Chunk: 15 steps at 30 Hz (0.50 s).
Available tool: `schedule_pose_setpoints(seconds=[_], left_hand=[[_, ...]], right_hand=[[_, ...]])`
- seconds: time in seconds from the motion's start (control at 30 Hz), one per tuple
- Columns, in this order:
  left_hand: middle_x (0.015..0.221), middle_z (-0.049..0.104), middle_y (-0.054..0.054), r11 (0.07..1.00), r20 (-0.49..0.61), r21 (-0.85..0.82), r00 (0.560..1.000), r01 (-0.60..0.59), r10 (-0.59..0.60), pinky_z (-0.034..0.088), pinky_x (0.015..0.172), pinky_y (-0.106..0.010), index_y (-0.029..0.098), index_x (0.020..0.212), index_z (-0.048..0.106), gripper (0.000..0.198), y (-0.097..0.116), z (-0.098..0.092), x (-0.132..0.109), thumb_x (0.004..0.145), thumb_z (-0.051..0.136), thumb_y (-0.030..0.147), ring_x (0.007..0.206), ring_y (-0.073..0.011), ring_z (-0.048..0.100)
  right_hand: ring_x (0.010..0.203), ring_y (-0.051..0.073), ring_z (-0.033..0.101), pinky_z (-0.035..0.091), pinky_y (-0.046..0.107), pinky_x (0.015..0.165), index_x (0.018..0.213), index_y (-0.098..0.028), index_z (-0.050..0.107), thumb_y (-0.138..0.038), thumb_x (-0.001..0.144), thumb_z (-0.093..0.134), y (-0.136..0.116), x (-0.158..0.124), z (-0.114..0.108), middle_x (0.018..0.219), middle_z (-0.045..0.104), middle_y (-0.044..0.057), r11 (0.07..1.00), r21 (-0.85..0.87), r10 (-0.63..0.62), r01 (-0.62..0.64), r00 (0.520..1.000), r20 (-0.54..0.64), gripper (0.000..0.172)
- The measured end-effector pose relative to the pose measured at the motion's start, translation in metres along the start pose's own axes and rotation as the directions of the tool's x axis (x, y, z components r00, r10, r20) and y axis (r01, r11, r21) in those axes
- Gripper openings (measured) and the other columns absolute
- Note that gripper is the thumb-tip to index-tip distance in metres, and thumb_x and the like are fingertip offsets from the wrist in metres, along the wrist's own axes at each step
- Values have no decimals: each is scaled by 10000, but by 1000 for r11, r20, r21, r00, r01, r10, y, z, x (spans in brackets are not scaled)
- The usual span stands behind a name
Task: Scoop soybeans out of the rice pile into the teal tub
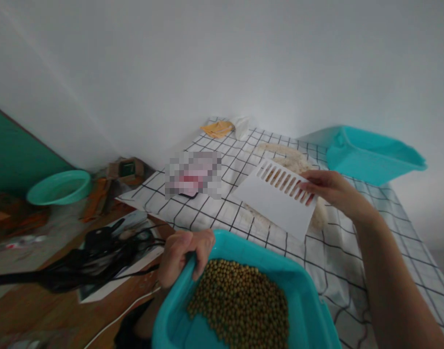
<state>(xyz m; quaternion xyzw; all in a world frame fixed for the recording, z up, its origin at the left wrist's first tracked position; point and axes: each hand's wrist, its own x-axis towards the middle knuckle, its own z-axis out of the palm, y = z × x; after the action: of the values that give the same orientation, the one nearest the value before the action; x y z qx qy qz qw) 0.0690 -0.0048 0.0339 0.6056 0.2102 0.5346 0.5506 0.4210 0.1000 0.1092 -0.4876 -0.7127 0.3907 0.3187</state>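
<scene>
My left hand [183, 256] grips the near-left rim of a turquoise plastic tub [302, 310] that holds a heap of small green-brown beans [239, 303]. My right hand [331, 189] pinches the far edge of a white slotted plastic scraper [276, 198], tilted above a spread of pale grain [290, 162] on the checked cloth [207, 213]. The scraper's slots run along its upper edge next to my fingers.
A second turquoise tub [374, 152] stands at the cloth's far right. A blurred-out item [193, 173] lies mid-cloth, yellow paper [217, 128] at the far edge. On the floor to the left are a green basin [59, 186], black cables [101, 257] and clutter.
</scene>
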Motion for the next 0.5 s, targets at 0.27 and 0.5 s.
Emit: schedule_pose_setpoints(seconds=[0.27,0.5], left_hand=[[389,491,-15,1000,29,7,999,-13,13,394,600,-367,206,498,567,720,0,-3,6,1134,310,423,434,-168,419],[438,496,-9,995,6,-45,996,86,-86,398,660,-378,209,532,592,702,0,-2,1,1133,323,450,494,-179,432]], right_hand=[[603,173,696,590,266,560,833,-204,824,-508,800,885,-12,-6,4,730,773,49,989,148,14,-6,999,-52,312],[611,145,731,593,225,545,897,-200,811,-416,899,806,-28,-4,41,760,787,32,978,208,-27,-22,973,230,216]])
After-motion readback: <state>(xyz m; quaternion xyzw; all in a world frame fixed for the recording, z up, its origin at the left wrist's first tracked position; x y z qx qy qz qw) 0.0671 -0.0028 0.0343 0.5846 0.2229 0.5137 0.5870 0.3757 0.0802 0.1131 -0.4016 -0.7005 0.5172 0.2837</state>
